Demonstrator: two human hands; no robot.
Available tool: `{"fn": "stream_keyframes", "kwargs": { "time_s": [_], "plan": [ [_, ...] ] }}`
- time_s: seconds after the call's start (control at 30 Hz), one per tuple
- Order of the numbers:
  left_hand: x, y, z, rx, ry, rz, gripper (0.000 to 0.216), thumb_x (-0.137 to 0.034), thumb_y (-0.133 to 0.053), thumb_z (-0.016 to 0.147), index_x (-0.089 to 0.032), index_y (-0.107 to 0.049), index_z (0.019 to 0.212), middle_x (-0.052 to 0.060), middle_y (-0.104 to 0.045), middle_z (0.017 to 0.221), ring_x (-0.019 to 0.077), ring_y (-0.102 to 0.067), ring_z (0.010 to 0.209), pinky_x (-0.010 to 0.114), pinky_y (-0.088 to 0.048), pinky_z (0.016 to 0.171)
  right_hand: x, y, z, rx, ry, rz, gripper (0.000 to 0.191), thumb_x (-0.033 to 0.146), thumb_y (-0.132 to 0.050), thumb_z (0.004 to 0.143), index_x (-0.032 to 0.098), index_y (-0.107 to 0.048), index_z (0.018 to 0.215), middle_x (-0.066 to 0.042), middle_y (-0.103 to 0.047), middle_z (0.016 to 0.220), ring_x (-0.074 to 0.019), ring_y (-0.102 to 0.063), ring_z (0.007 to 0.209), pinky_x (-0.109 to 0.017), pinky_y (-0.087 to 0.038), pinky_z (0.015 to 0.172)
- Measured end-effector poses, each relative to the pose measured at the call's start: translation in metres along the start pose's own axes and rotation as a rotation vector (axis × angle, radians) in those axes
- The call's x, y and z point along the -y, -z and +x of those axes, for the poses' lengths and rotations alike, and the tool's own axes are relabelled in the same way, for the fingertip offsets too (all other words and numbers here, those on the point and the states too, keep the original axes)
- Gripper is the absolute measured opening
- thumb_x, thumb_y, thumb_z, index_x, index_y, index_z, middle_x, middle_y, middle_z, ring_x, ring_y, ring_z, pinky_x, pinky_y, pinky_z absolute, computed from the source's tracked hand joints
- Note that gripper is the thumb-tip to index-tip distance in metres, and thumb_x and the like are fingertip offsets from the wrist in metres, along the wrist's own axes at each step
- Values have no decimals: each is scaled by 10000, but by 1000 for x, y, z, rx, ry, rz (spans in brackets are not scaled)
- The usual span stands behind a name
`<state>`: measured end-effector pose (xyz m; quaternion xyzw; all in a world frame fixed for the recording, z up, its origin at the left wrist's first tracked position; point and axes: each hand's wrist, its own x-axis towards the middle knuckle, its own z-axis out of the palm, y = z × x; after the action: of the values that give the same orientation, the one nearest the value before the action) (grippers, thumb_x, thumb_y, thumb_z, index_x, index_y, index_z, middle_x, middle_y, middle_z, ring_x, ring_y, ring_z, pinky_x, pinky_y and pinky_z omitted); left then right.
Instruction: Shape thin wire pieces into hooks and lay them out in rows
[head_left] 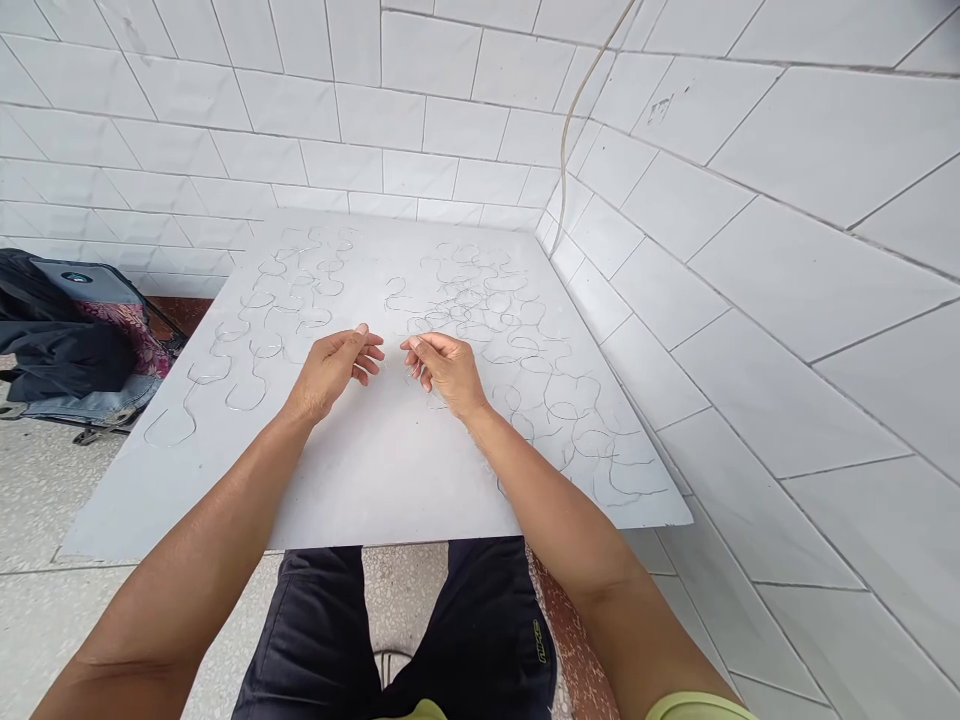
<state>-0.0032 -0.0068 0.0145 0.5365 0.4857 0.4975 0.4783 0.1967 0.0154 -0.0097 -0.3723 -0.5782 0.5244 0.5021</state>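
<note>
Over the middle of a white board, my left hand is closed, its thumb pressed towards the curled fingers. Whatever it pinches is too fine to make out. A small gap to the right, my right hand pinches a thin wire between thumb and fingertips; part of the wire shows faintly below the fingers. Bent, S-like wire pieces lie spaced out in rows to the left of my hands. On the right side, many curved wires lie in a loose, overlapping spread. A single bent wire rests just beyond my fingertips.
White tiled walls meet at the back right corner, close to the board. A cable runs down that corner. Left of the board stands a folding chair with dark clothing on it. My legs are under the board's near edge.
</note>
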Motion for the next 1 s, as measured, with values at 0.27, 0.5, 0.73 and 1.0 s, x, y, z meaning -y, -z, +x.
{"fn": "stream_keyframes", "kwargs": {
  "time_s": [0.27, 0.5, 0.73, 1.0],
  "plan": [
    [0, -6, -6, 87, 32, 305, 386, -570, -704, 889, -195, -781, 844, 85, -735, 781, 157, -579, 615, 288, -400, 540, -2, 1, 1, 1, -12, 36, 364, 536, -687, 905, 182, -765, 942, -52, -676, 863, -119, -588, 681, -200, -415, 448],
    [-5, -10, -9, 75, 91, 287, 288, -458, -684, 897, -180, -745, 851, 65, -743, 812, 140, -603, 638, 264, -425, 546, -3, 0, 0, -15, -43, -81, 297, 484, -649, 922, 202, -739, 896, -38, -688, 856, -126, -592, 649, -221, -409, 452],
    [6, -13, -8, 32, 17, 345, 439, -542, -517, 992, -170, -731, 898, 65, -734, 794, 154, -644, 635, 276, -446, 582, 1, 4, -1, -178, 92, -406, 222, 347, -600, 938, 204, -672, 784, 12, -639, 708, -111, -556, 581, -242, -436, 560],
    [36, -20, -10, 68, -206, 728, 366, -328, -448, 1007, -191, -577, 693, 40, -605, 642, 151, -487, 565, 306, -335, 563, 61, 3, 3, -230, 151, -391, 196, 359, -622, 937, 197, -696, 855, -10, -667, 719, -105, -559, 539, -212, -384, 444]
  ]
}}
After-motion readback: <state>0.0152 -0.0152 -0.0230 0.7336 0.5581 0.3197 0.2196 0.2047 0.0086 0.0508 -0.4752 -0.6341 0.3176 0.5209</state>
